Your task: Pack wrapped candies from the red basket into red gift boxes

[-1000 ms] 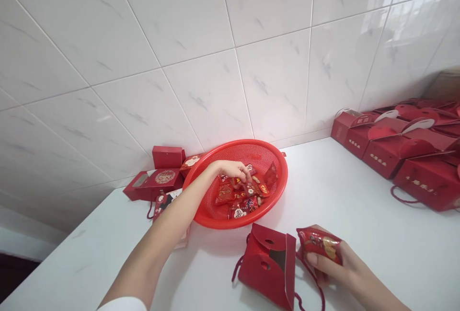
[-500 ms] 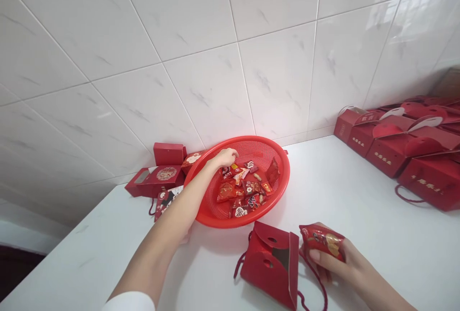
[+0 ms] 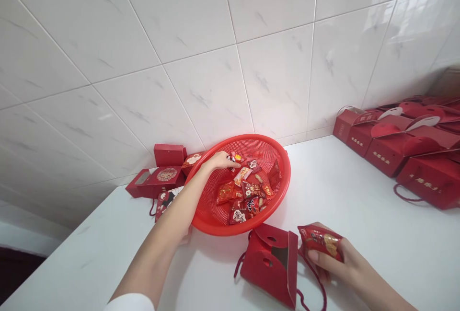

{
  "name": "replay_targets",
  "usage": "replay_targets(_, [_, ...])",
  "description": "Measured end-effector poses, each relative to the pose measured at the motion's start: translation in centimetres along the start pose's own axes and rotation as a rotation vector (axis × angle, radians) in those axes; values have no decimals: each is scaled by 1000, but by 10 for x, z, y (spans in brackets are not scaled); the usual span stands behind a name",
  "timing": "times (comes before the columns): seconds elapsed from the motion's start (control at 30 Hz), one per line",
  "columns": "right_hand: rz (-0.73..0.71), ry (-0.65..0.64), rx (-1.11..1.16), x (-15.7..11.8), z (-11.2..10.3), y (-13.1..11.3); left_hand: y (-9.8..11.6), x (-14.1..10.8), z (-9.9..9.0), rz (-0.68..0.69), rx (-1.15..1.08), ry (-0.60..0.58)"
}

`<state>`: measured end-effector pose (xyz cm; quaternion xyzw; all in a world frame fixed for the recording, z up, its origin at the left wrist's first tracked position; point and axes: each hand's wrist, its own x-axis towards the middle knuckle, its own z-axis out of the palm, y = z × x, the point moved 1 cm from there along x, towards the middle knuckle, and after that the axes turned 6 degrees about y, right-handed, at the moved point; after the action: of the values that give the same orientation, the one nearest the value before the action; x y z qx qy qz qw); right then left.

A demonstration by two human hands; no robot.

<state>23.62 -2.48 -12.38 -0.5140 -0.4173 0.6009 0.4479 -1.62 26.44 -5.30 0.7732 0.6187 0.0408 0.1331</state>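
The left hand [image 3: 219,160] pinches a small wrapped sweet [image 3: 235,158] inside the round red plastic basket [image 3: 276,191]; the right hand's [image 3: 341,260] fingers [image 3: 318,257] grasp a red snack packet [image 3: 319,241].

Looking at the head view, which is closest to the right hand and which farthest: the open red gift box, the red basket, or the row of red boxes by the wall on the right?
From the right hand, which holds a red packet:
1. Open red gift box, just left of it.
2. Red basket, behind and left.
3. Row of red boxes, far right by the wall.

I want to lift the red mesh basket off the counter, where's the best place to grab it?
Probably the bare right rim of the red mesh basket, coming from the right. The left hand reaches over the left rim, and the gift box crowds the front edge.
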Motion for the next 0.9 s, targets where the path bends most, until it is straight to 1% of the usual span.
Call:
replay_targets(0.1, [0, 2, 7, 0, 0, 1, 6, 2, -1, 35, -37, 72])
replay_targets(0.2, [-2, 36, 6, -1, 1, 0, 11, 2, 0, 14, -30, 147])
replay_targets(0.33, [-17, 44, -6, -1, 2, 0, 15, -2, -3, -91, -10, 361])
replay_targets(0.37, [-20, 44, -8, -1, 1, 0, 16, -3, -4, -97, -25, 391])
replay_targets(0.4, [-20, 38, -8, -1, 1, 1, 17, -4, -5, -84, -48, 392])
replay_targets(0.43, [-18, 30, -7, 0, 0, 1, 19, -4, -6, -55, -74, 367])
replay_targets(0.47, [-14, 24, -6, 0, 0, 1, 21, -5, -7, -13, -101, 327])
replay_targets(0.5, [-11, 21, -5, 0, -1, 1, 24, -6, -8, 41, -124, 251])
replay_targets(0.53, [-8, 21, -5, 0, -1, 1, 28, -7, -8, 102, -142, 134])
replay_targets(0.57, [-7, 22, -3, 0, -1, 1, 32, -9, -8, 158, -153, -21])
replay_targets(0.67, [-14, 28, 3, 0, -1, 1, 46, -19, -6, 280, -147, -562])
replay_targets(0.7, [-15, 24, 3, 0, 0, 1, 50, -22, -4, 296, -132, -703])
replay_targets(0.77, [-13, 13, 0, 0, -1, 2, 56, -28, 3, 309, -101, -888])
replay_targets(0.8, [-8, 7, -2, 0, -1, 3, 58, -30, 7, 314, -90, -943])
replay_targets(0.83, [-5, 1, -2, 0, -1, 3, 59, -31, 11, 316, -76, -954])
replay_targets(0.87, [-3, -3, -1, 0, -1, 3, 59, -30, 15, 322, -60, -900])
replay_targets(0.9, [-5, -6, 2, 1, -2, 4, 59, -28, 17, 329, -40, -790])
